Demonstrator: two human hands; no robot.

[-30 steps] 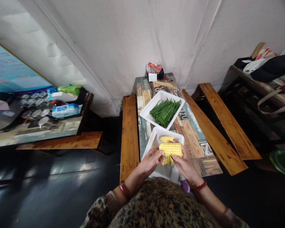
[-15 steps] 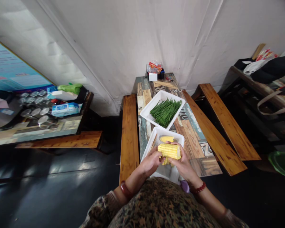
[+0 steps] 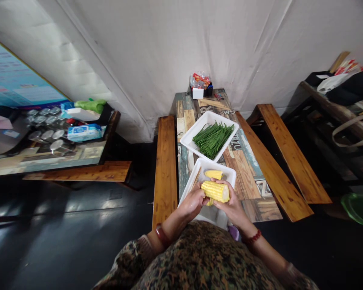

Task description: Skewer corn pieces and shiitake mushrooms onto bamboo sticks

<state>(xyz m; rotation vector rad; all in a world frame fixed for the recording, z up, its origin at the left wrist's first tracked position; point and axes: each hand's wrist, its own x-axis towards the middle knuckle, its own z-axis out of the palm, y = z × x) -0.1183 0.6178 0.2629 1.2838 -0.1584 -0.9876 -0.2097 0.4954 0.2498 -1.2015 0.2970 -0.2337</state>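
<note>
Between my two hands is a thick piece of yellow corn cob (image 3: 215, 191), its pale cut end facing right. My left hand (image 3: 195, 201) is closed at the cob's left end; whether it also holds something thin there is hidden. My right hand (image 3: 232, 203) wraps around the cob's right side. Beneath them stands a white tray (image 3: 231, 170) on the table. Another piece of corn (image 3: 213, 174) lies in it, and thin wooden sticks (image 3: 197, 177) lean along its left side. More corn shows partly below the held piece.
A second white tray (image 3: 188, 137) with green chives (image 3: 214, 139) stands behind the first on the patterned table (image 3: 245, 177). Wooden benches (image 3: 165, 169) flank the table. A black caddy (image 3: 208, 92) is at the wall. Glass jars (image 3: 60, 148) and a wipes pack (image 3: 84, 133) stand on the left table.
The view has shifted slightly. The corn cob has tilted a little, its cut end turning more toward me. Both hands keep their hold on it.
</note>
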